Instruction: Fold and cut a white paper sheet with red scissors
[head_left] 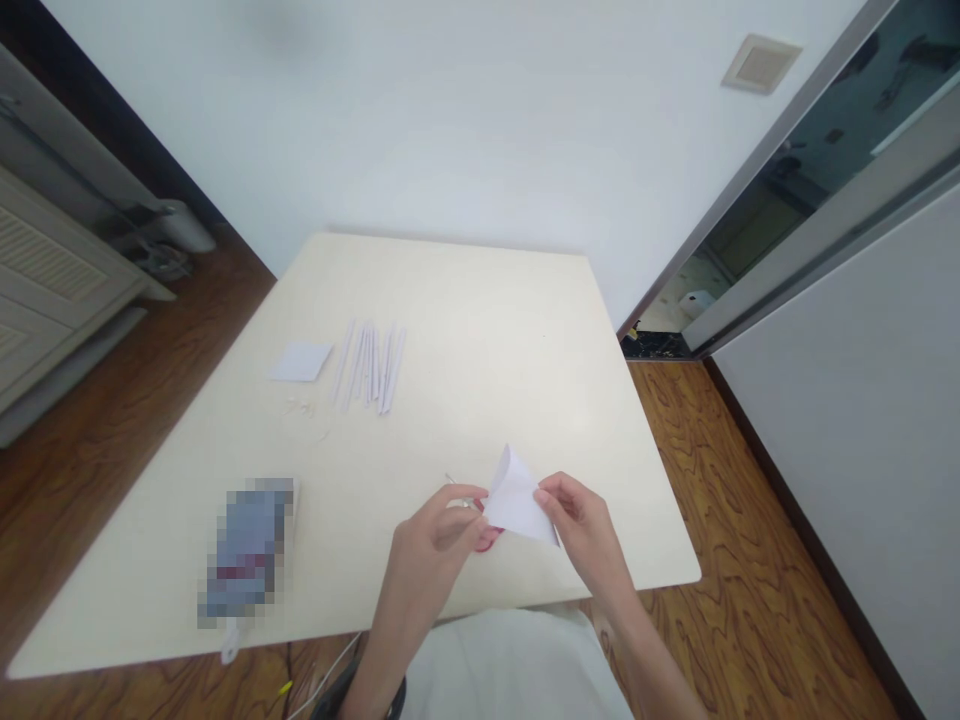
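Between my hands is a piece of white paper (519,500), folded or curled toward a point at its top. My left hand (442,530) pinches its left edge, and the fingers of my right hand (574,510) are closed on its right edge. Below the paper and partly hidden by it and my left fingers lies a pair of scissors (489,540) with red handles. Further left on the table are several thin white paper strips or rolled sticks (371,365), and beside them a flat white paper square (301,362).
The cream table (480,300) stands against a white wall. Small white scraps (300,407) lie near the paper square. A pixelated blue object (247,550) rests at the table's front left, with a white cable (322,680) below the edge. A doorway opens on the right.
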